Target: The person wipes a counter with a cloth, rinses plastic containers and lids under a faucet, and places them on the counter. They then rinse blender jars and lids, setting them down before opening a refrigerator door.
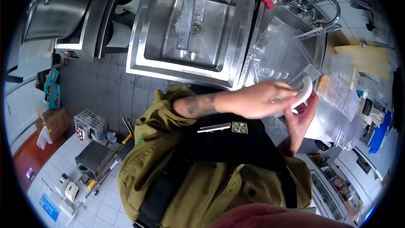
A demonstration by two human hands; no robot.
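Note:
A white curved piece (304, 91), smooth and bent like part of a ring, is between my two hands over the right side of the counter. My right hand (303, 116) grips it from below, fingers curled around its lower part. From the left, my left hand (265, 98) reaches across, its bent fingertips closed at the near end of the same piece; this hand is slightly blurred. Just beyond the hands, clear plastic containers (280, 48) lie wet in the right-hand basin area.
Water runs onto a long clear tray (185, 27) in the steel sink (156, 65). A curved faucet (337, 10) stands at back right, beside a yellowish cutting board (367, 61). Clear packages (341, 90) sit on the right counter. A large steel pot (59, 6) stands left.

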